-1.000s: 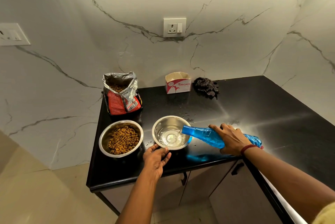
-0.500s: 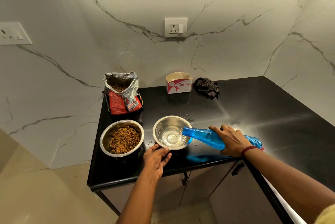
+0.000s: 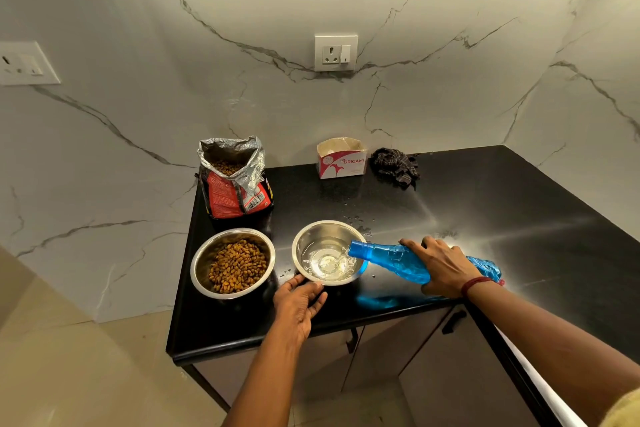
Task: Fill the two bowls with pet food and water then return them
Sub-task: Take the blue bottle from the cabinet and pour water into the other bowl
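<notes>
On the black table (image 3: 485,205) two steel bowls stand side by side. The food bowl (image 3: 232,262) is filled with kibble; the water bowl (image 3: 329,252) (only shallow so far) lies left of the right hand (image 3: 441,265). This grip is clamped on the bottle (image 3: 391,258), whose long axis points leftward over the rim. The left hand (image 3: 299,302), fingers apart, steadies the near rim.

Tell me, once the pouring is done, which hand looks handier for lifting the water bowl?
Probably the left hand: it already rests at the near rim of the water bowl, while the right hand is wrapped around the tilted blue bottle.
</notes>
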